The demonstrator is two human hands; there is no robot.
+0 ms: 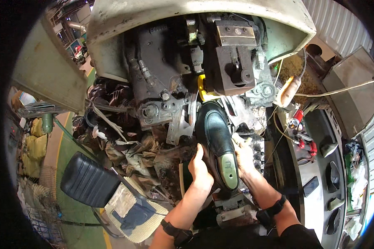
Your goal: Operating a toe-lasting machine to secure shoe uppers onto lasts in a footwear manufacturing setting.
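The step in hand looks like presenting the shoe (214, 124) to the machine (232, 68): it sits between the 2 hands, toe pointing away from the person, just below the yellow part (203, 89) and between the metal plates (180, 126). The left hand (200, 170) cups its left side, thumb raised along the flank; the right hand (245, 157) grasps the opposite side, so the grip is a 2-sided hold, though the fingers underneath are hidden. Whether the toe touches the yellow part is hard to say from this angle. The next move would seem to call for a steady, level hold, with the toe centred between the plates. The shoe is smooth black leather, rounded and glossy at the toe, with a stitched-looking seam across the instep. Out of its opening shows the last (227, 166), a hard, pale green tongue shape with 1 round hole near the heel end. The machine is blocky, dark, grimy metal with bolts, under a curved, chipped cream hood (199, 10). At left stands a chair (89, 178) with a ribbed black back and a nubbly, cream pad (143, 228).
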